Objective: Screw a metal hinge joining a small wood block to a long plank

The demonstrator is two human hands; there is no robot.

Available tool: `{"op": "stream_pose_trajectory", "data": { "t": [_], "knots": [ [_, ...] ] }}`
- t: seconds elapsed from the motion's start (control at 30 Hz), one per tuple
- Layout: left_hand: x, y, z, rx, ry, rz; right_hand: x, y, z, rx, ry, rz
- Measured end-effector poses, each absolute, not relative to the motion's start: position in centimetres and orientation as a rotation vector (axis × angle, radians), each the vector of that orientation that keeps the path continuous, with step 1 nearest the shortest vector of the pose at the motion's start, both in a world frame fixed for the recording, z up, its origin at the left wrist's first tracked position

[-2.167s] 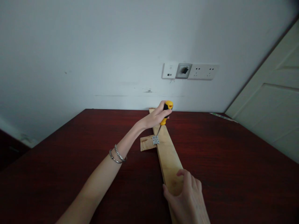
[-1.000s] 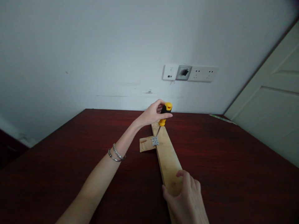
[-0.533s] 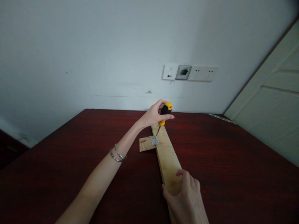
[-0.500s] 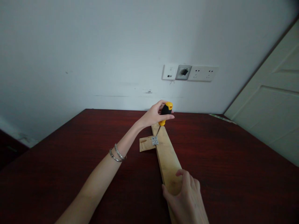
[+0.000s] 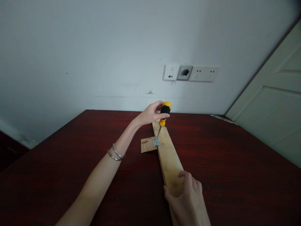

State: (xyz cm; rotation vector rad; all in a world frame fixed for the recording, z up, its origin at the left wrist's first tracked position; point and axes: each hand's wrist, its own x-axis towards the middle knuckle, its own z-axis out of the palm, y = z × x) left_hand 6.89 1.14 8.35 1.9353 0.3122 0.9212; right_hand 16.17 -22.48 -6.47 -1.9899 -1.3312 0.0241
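A long pale wooden plank (image 5: 168,157) lies on a dark red table (image 5: 70,157), running away from me. A small wood block (image 5: 146,144) sits at its left side, joined by a small metal hinge (image 5: 155,141). My left hand (image 5: 150,114) is closed round the handle of a yellow and black screwdriver (image 5: 164,113), which stands nearly upright with its tip on the hinge. My right hand (image 5: 188,201) rests on the near end of the plank, fingers curled over it and pressing it down. Two thin bracelets (image 5: 114,153) sit on my left wrist.
A white wall stands behind the table with a row of sockets and switches (image 5: 191,72). A pale panelled door (image 5: 270,103) is at the right. A thin flat strip (image 5: 222,117) lies at the table's far right edge.
My left hand has shifted its fingers on the screwdriver handle, turning it; the handle leans slightly further left. The plank and my right hand have stayed put.
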Motion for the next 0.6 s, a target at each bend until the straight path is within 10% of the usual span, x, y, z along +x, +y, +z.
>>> {"op": "stream_pose_trajectory", "data": {
  "t": [0.6],
  "knots": [
    [8.6,0.4,6.5,1.913,0.45,0.978,16.2,-22.5,-6.5,-1.976,-1.305,0.042]
  ]
}}
